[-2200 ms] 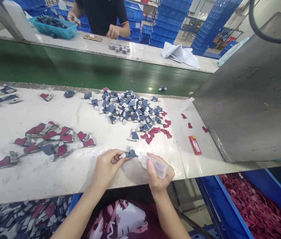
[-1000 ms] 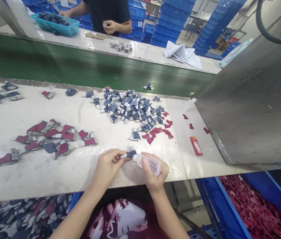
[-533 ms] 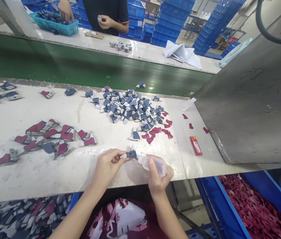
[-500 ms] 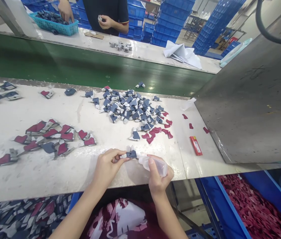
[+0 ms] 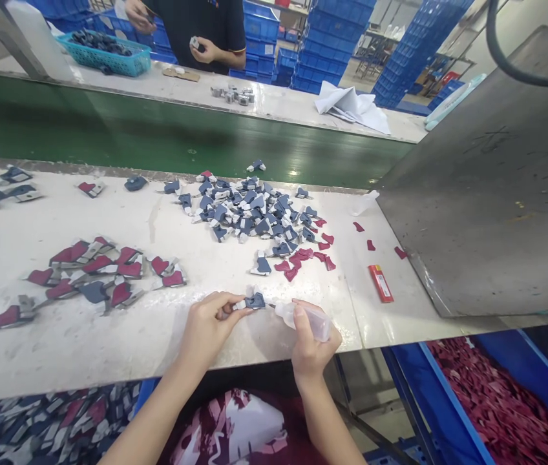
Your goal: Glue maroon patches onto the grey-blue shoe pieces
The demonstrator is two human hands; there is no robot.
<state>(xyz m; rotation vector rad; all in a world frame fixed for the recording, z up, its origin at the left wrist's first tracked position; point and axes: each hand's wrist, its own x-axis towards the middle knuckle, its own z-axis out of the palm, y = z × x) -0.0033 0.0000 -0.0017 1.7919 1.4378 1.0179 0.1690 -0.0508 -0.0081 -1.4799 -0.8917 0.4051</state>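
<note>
Near the table's front edge, my left hand [image 5: 213,323] pinches a small blue-and-grey plastic part [image 5: 255,301] between thumb and fingers. My right hand [image 5: 313,342] is wrapped round a translucent squeeze bottle [image 5: 315,323], tilted so its thin dark tip points left at the part, close to its right end. Beyond my hands lies a heap of similar blue-and-grey parts [image 5: 259,206], with loose dark red pieces [image 5: 298,258] along its right front side. Left of my hands is a group of parts with red faces [image 5: 97,263].
A red packet [image 5: 381,284] lies at the right, beside a slanted metal panel [image 5: 492,187]. Blue bins below hold red pieces [image 5: 511,407] and mixed parts [image 5: 51,423]. Across the green conveyor belt [image 5: 158,129], a co-worker's hands handle small parts near a turquoise basket [image 5: 133,64].
The bottle has drawn slightly right, away from the part. A lone part on the belt has shifted left. The co-worker's hand has lifted out of the basket.
</note>
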